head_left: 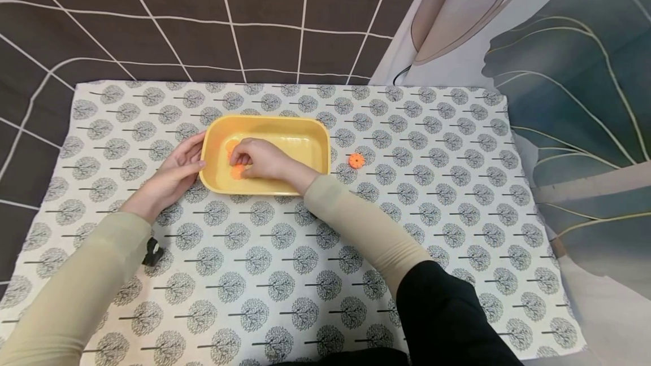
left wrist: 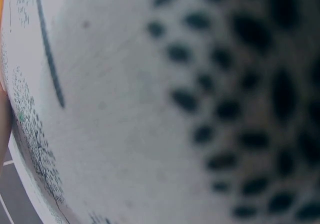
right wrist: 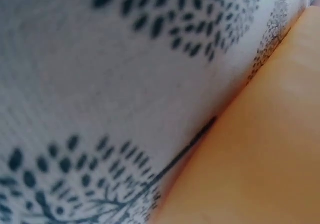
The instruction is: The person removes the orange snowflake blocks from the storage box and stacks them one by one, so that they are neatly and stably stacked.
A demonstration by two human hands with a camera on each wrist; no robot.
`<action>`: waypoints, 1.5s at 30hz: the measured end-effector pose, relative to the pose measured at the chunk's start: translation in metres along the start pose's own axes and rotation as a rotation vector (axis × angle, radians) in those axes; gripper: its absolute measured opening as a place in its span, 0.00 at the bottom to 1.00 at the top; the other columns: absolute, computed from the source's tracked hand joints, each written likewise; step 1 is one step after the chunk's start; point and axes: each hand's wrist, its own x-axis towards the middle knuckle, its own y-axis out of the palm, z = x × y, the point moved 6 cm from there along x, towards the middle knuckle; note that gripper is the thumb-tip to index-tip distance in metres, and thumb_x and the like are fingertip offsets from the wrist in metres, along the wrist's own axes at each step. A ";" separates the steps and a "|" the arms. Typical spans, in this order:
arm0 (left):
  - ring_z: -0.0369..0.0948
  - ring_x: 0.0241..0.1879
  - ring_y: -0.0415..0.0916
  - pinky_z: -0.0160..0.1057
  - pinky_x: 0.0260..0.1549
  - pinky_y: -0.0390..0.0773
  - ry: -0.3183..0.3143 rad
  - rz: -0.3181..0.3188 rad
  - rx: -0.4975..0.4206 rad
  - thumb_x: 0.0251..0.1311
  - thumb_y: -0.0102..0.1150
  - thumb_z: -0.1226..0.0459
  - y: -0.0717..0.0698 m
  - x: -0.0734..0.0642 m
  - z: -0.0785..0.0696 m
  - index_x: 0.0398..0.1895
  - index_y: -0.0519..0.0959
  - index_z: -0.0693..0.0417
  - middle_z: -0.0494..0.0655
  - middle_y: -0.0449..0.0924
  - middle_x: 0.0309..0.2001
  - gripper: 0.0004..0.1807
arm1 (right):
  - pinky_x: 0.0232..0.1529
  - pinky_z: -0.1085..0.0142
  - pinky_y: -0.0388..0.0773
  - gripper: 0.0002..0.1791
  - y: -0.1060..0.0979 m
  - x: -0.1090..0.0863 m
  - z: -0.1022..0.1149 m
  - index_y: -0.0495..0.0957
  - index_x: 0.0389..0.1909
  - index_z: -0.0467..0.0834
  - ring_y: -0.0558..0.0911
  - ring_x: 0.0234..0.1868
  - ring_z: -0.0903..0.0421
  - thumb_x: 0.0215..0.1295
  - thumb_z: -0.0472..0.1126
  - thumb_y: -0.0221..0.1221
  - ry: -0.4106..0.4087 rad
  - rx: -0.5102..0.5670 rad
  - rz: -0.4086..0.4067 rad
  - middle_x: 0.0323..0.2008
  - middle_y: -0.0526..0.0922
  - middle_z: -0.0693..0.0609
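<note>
A yellow rectangular tray (head_left: 310,154) lies on the tree-patterned cloth. My left hand (head_left: 175,174) holds its left end, the thumb at the rim and the fingers along the outer wall. Inside the tray, my right hand (head_left: 261,160) has its fingers curled down at a small orange piece (head_left: 237,172), which it appears to pinch; the fingers partly cover it. Another orange piece (head_left: 231,144) lies just beyond these fingers. Outside, right of the tray, sits a round orange piece (head_left: 356,160) with a notched edge. The right wrist view shows the tray's outer wall (right wrist: 260,149) close up.
The white cloth (head_left: 285,321) with grey trees covers the table. A small black object (head_left: 153,253) shows beside the left wrist. A dark sheet with white grid lines (head_left: 264,44) hangs behind, and a patterned curtain (head_left: 574,100) stands at the right.
</note>
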 end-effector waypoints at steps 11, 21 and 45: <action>0.27 0.77 0.62 0.28 0.80 0.60 0.015 0.001 -0.020 0.70 0.47 0.81 0.000 0.001 0.000 0.83 0.58 0.50 0.54 0.37 0.88 0.39 | 0.58 0.78 0.78 0.17 0.001 -0.002 0.004 0.84 0.54 0.41 0.81 0.54 0.56 0.66 0.32 0.70 -0.028 -0.056 0.036 0.53 0.84 0.47; 0.26 0.75 0.64 0.27 0.79 0.63 0.023 0.009 -0.026 0.70 0.46 0.81 0.001 0.002 0.000 0.83 0.59 0.50 0.55 0.38 0.88 0.40 | 0.57 0.77 0.77 0.20 0.001 -0.001 0.004 0.81 0.58 0.40 0.79 0.52 0.57 0.66 0.32 0.69 -0.015 -0.089 0.043 0.51 0.83 0.48; 0.30 0.79 0.59 0.27 0.78 0.63 0.012 -0.007 -0.019 0.69 0.47 0.81 0.001 0.000 0.000 0.83 0.57 0.51 0.55 0.38 0.88 0.40 | 0.50 0.78 0.83 0.05 -0.017 -0.016 0.001 0.86 0.44 0.41 0.85 0.45 0.58 0.70 0.32 0.66 0.010 0.024 -0.013 0.43 0.90 0.49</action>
